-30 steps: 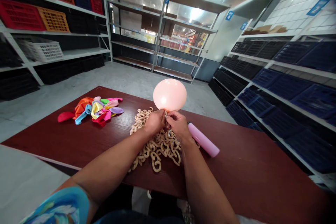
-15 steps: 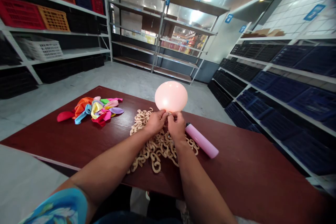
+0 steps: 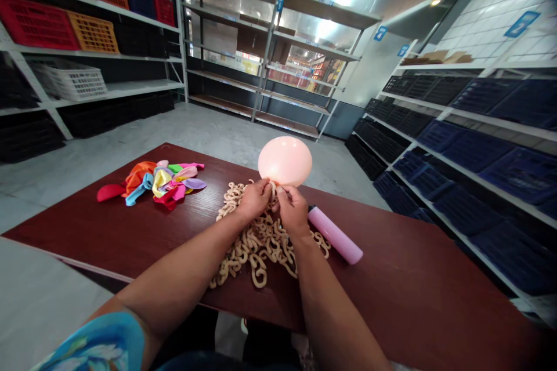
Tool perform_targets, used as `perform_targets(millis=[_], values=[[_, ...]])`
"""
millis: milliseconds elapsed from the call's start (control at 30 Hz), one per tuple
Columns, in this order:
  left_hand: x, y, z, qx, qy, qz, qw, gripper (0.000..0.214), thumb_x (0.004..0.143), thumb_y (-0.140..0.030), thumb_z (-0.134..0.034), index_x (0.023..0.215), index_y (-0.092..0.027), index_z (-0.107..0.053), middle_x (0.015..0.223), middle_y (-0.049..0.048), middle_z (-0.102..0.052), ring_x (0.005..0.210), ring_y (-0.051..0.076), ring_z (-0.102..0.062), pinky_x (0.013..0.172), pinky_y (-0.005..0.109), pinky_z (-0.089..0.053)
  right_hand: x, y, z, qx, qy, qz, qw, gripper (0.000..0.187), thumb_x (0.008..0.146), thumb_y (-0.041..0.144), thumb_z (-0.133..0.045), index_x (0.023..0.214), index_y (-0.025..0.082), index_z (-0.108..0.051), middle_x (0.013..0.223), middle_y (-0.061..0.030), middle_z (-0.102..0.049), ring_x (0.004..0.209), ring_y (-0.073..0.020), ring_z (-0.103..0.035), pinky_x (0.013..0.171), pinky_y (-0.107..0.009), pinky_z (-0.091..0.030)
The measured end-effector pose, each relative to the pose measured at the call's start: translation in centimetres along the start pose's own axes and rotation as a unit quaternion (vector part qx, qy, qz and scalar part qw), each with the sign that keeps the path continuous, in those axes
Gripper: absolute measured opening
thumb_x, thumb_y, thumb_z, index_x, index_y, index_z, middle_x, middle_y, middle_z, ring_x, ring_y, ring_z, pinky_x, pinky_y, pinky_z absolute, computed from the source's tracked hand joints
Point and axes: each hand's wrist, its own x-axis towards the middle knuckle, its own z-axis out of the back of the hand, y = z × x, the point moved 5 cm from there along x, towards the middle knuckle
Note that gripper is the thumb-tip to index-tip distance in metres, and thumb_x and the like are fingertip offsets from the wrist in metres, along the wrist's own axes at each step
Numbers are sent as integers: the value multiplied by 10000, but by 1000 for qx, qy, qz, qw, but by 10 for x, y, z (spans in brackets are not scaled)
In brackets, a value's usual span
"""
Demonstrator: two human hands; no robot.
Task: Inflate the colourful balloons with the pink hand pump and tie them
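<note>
An inflated pale pink balloon (image 3: 285,159) stands above my fingers, its neck end toward me. My left hand (image 3: 256,200) pinches at the near end of the balloon, fingers closed. Close beside it, my right hand (image 3: 292,206) is also closed at the neck, thumb toward the left hand. The neck itself is mostly hidden by the fingers. Below both hands lies a heap of tan, curled, rope-like pieces (image 3: 259,272). A pink cylinder with a black end (image 3: 335,235) lies to the right of my right hand.
Limp balloons in several colours (image 3: 163,182) lie on the left of the dark red table (image 3: 391,278). Shelves with crates stand left (image 3: 50,23) and right (image 3: 461,153). A metal rack (image 3: 261,81) stands across the floor behind.
My left hand has shifted slightly left and up, and the fingertips of the two hands are a little farther apart. The balloon stays at the fingers.
</note>
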Motion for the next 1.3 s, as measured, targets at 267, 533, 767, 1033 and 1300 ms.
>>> perform_targets(millis=[267, 533, 767, 1033, 1300], values=[[-4, -6, 0, -14, 12, -7, 1000, 268, 846, -276, -356, 694, -159, -543, 632, 6, -566, 581, 102, -494, 578, 212, -354, 1, -13, -1, 91, 2, -64, 994, 260, 682, 398, -603, 851, 202, -629, 713, -2, -638, 499, -100, -528, 482, -234, -461], [-4, -6, -2, -49, 32, -30, 998, 293, 857, -301, -348, 707, -148, -548, 629, 3, -560, 576, 95, -485, 577, 205, -360, 1, -15, -1, 135, -4, -94, 986, 216, 657, 379, -632, 761, 191, -607, 534, 40, -573, 435, -90, -504, 422, -208, -400], [-3, -4, -4, -101, 47, -15, 994, 274, 853, -314, -359, 746, -142, -544, 613, -11, -532, 562, 88, -455, 550, 198, -356, 2, -13, -3, 194, -8, -119, 974, 214, 665, 370, -629, 736, 182, -555, 529, 45, -561, 436, -79, -490, 414, -199, -389], [-6, -8, -7, -88, 91, -38, 991, 295, 839, -357, -386, 666, -150, -504, 555, -33, -452, 540, 83, -400, 519, 199, -321, 7, -21, 5, 225, -60, -125, 964, 225, 679, 375, -606, 721, 178, -504, 481, 56, -525, 401, -72, -462, 408, -202, -361], [-14, -24, -15, -122, 158, -39, 979, 327, 847, -398, -361, 650, -160, -469, 540, -30, -459, 496, 79, -401, 481, 198, -320, 8, -25, 12, 226, -111, -106, 962, 189, 718, 357, -563, 749, 191, -477, 483, 72, -507, 423, -70, -451, 446, -199, -366]])
